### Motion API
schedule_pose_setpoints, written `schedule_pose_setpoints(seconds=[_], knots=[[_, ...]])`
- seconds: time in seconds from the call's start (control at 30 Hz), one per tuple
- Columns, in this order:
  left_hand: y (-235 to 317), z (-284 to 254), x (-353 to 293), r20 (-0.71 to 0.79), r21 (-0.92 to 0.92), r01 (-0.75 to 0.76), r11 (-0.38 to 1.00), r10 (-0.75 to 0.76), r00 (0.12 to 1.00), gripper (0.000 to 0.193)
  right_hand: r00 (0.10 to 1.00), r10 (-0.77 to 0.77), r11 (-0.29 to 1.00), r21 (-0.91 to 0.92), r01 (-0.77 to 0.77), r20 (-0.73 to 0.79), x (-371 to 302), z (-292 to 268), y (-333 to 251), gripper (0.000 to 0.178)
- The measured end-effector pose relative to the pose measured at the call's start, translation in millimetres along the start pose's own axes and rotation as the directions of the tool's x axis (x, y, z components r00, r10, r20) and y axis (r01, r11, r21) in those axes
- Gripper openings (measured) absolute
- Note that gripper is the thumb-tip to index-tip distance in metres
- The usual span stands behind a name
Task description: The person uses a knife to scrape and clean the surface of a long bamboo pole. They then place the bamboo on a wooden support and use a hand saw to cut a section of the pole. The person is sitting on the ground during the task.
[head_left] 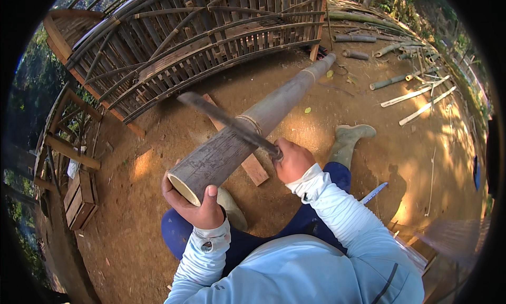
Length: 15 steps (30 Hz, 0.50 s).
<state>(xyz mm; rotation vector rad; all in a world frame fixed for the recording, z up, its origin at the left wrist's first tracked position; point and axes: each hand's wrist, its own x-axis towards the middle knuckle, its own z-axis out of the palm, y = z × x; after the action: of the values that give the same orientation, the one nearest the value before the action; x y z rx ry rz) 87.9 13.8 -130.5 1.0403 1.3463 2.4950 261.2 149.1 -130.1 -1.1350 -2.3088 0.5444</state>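
A long, thick bamboo pole (219, 154) slopes from my lap away to the far right, its cut hollow end facing me. My left hand (196, 205) grips that near end from below, thumb on the rim. In my right hand (294, 159) is a machete (211, 113), its dark blade lying across the top of the pole near a ringed node. Whether the edge touches the bamboo I cannot tell. Under the pole, a reddish wooden plank (254, 169) lies on the ground between my boots.
A bamboo-slat structure (200, 40) stands beyond the pole. Cut bamboo pieces (390, 81) and split strips (427, 105) lie on the dirt at right. A wooden crate (80, 199) sits at left; a blue-and-white strip (374, 192) is beside my right leg.
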Motion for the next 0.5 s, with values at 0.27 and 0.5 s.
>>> schedule_pose_setpoints(seconds=[0.27, 0.5], knots=[[0, 3, 1, 0.002, 0.009, -0.025, 1.000, 0.025, 1.000, 0.101, 0.992, -0.076, 0.996, -0.041, 0.081, 0.098, -8, -19, -3, 0.029], [-1, -1, -4, 0.075, 0.031, -0.076, 0.997, 0.074, 0.994, 0.104, 0.987, -0.112, 0.994, 0.021, 0.111, 0.112, -16, -20, 9, 0.025]])
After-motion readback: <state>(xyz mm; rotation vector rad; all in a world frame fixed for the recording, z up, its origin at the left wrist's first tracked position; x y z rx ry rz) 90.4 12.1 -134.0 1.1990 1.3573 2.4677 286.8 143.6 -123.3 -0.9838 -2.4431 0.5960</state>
